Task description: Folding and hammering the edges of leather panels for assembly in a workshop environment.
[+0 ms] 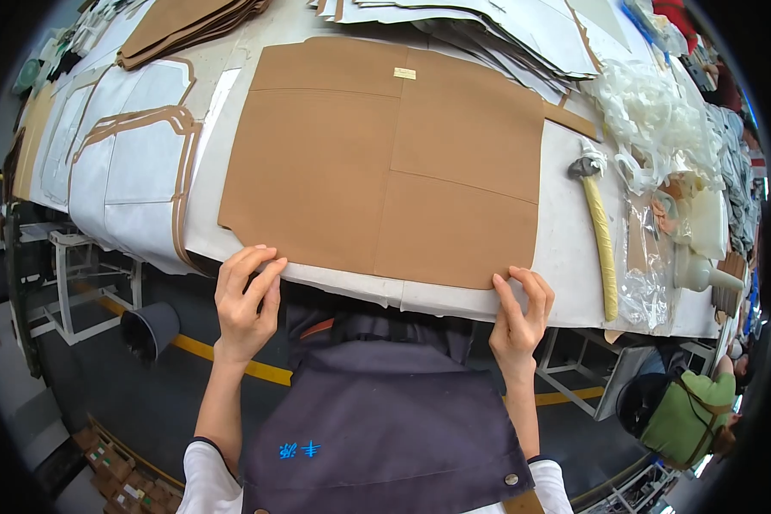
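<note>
A large flat brown panel (317, 163) with seams across it lies on the worktable in front of me. Near its centre top sits a small pale label (404, 74). At the near left corner my left hand (247, 300) has its bent fingertips on the panel's edge, its fingers curled over the table rim. My right hand (522, 319) grips the near right corner, its thumb and fingertips close together there. Both wrists come up from below. How far the thumbs reach under the panel is hidden.
Several white pieces with brown borders (141, 167) are stacked at the left, brown pieces (188, 30) behind them. A yellow-handled hammer (604, 240) lies at the right, beside clear plastic bags (660, 120) and a white bottle (698, 272). A dark bucket (150, 332) stands below left. A person in green (685, 420) is at the lower right.
</note>
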A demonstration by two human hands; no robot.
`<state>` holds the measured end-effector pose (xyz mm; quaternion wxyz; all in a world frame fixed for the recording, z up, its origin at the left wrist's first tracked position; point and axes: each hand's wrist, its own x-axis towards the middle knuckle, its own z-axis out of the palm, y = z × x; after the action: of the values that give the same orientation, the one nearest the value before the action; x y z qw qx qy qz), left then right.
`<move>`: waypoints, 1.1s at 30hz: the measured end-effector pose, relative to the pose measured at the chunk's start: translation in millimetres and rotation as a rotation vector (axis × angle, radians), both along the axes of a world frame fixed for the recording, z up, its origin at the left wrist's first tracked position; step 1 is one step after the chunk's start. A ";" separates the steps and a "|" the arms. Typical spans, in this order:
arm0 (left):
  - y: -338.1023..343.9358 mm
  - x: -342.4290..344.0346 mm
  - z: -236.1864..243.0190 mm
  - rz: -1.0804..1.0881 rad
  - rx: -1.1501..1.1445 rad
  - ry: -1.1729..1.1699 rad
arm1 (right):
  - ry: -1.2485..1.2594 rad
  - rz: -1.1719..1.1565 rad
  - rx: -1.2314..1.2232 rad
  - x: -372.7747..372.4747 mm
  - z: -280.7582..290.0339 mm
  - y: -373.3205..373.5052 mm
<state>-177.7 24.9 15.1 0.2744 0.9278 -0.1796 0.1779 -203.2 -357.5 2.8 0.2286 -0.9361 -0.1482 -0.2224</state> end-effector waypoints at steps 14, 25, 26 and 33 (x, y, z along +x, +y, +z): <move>-8.0 -25.8 6.7 0.337 -0.353 0.194 | 0.003 -0.147 0.108 -8.1 -5.0 7.2; 7.3 -17.6 36.2 0.438 -1.558 0.613 | 0.028 -0.273 0.032 -3.4 7.8 13.5; 11.1 -17.6 37.0 0.442 -1.605 0.635 | 0.178 -0.388 0.222 -1.2 15.5 19.7; 27.3 -5.8 39.6 0.456 -1.586 0.754 | 0.508 -0.410 1.107 14.4 38.2 2.6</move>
<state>-183.5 52.2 54.7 0.8314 0.4765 0.2853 -0.0161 -188.8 -354.9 41.1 0.6589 -0.7124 0.2290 -0.0766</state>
